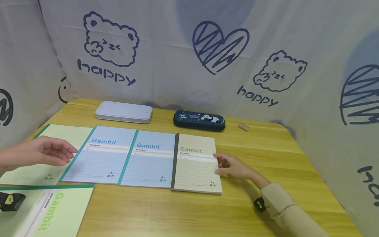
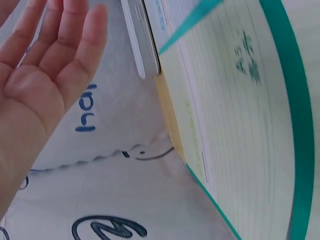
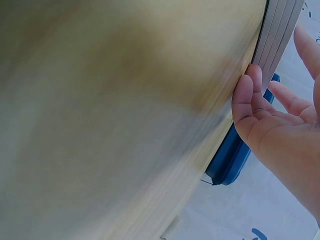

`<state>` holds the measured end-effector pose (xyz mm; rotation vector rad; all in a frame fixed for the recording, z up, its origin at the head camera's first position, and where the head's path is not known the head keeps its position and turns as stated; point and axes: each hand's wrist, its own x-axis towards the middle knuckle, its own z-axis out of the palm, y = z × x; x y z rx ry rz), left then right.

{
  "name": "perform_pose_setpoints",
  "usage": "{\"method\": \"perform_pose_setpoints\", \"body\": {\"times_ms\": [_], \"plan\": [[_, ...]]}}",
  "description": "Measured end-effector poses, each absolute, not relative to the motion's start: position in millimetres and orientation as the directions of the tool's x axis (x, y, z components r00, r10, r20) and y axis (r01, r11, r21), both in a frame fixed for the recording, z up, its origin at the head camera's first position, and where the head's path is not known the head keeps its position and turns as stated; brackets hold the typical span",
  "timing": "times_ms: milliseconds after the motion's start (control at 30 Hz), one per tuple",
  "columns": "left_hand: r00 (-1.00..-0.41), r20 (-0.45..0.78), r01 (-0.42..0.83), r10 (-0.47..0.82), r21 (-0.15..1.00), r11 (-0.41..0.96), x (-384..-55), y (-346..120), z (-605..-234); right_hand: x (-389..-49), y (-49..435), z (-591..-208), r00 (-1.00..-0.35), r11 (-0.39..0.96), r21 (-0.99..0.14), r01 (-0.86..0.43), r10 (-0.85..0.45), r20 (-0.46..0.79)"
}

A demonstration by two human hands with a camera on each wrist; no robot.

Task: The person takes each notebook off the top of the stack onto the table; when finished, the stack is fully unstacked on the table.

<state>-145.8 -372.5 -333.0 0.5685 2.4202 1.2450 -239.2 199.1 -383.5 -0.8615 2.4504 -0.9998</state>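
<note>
Four Gambit notebooks lie side by side in a row: a pale green one (image 1: 29,174) at the left, two blue ones (image 1: 96,164) (image 1: 148,168), and a beige one (image 1: 195,176) with a dark spine at the right. My right hand (image 1: 234,167) has its fingertips at the beige notebook's right edge. In the right wrist view, those fingertips meet the side of a stack of notebooks (image 3: 280,35). My left hand (image 1: 48,153) hovers over the pale green notebook with loosely bent fingers, holding nothing. Another pale green notebook (image 1: 66,217) lies sideways at the front left.
Behind the row stand a white case (image 1: 124,111) and a dark blue panda pencil case (image 1: 198,120). A small beige eraser-like piece (image 1: 243,127) lies to their right. White cloth (image 1: 165,65) with drawn bears and hearts hangs around the wooden table (image 1: 142,210).
</note>
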Motion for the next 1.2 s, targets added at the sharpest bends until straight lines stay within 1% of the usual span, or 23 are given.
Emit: {"method": "perform_pose_setpoints", "body": {"times_ms": [133,267,600,733,833,967,1200], "plan": [[-0.89,-0.043,0.243,0.454,0.797,0.553,-149.0,-357.3,-333.7,-239.5,199.3,-383.7,-0.75,0.567,-0.718,-0.403,-0.655,-0.096],[-0.896,0.004,0.278,0.443,0.785,0.554,-154.5,-337.5,-332.3,-239.5,199.1,-383.3,-0.75,0.567,-0.719,-0.402,-0.655,-0.096],[-0.877,-0.076,0.221,0.474,0.812,0.54,-172.4,-284.3,-325.9,-238.3,198.5,-380.9,-0.749,0.563,-0.719,-0.408,-0.657,-0.089],[-0.867,-0.072,0.238,0.493,0.81,0.536,-180.2,-265.6,-328.1,-238.7,199.0,-381.7,-0.747,0.558,-0.725,-0.404,-0.658,-0.09],[-0.875,-0.054,0.251,0.482,0.8,0.545,-185.2,-252.1,-329.3,-239.1,199.5,-382.2,-0.748,0.559,-0.723,-0.406,-0.658,-0.088],[-0.889,-0.056,0.229,0.455,0.806,0.546,-191.2,-234.0,-330.3,-239.3,199.9,-382.5,-0.749,0.562,-0.719,-0.409,-0.657,-0.087],[-0.877,-0.049,0.238,0.478,0.819,0.522,-199.9,-204.0,-332.7,-239.5,198.2,-382.3,-0.747,0.561,-0.721,-0.407,-0.659,-0.091]]}}
